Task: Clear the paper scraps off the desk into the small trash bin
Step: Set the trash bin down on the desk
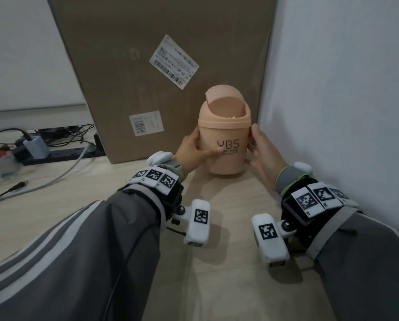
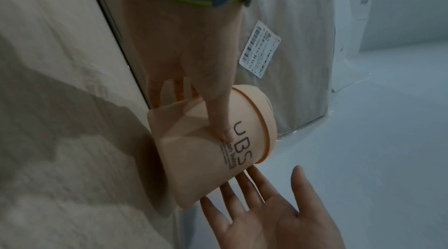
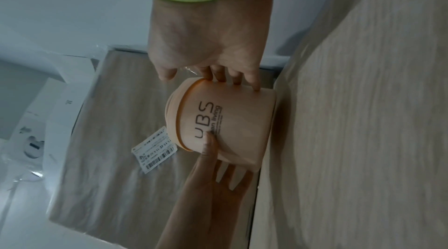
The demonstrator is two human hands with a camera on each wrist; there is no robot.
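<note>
Fingers of my left hand wrap the bin mid-wall, right hand flat opposite; likely light, slick.

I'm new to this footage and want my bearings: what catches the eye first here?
A small peach trash bin marked YBS stands on the desk, the left hand gripping it and the right hand pressed to its other side. Behind it looms a big cardboard box with shipping labels; a power strip lies far left.
</note>
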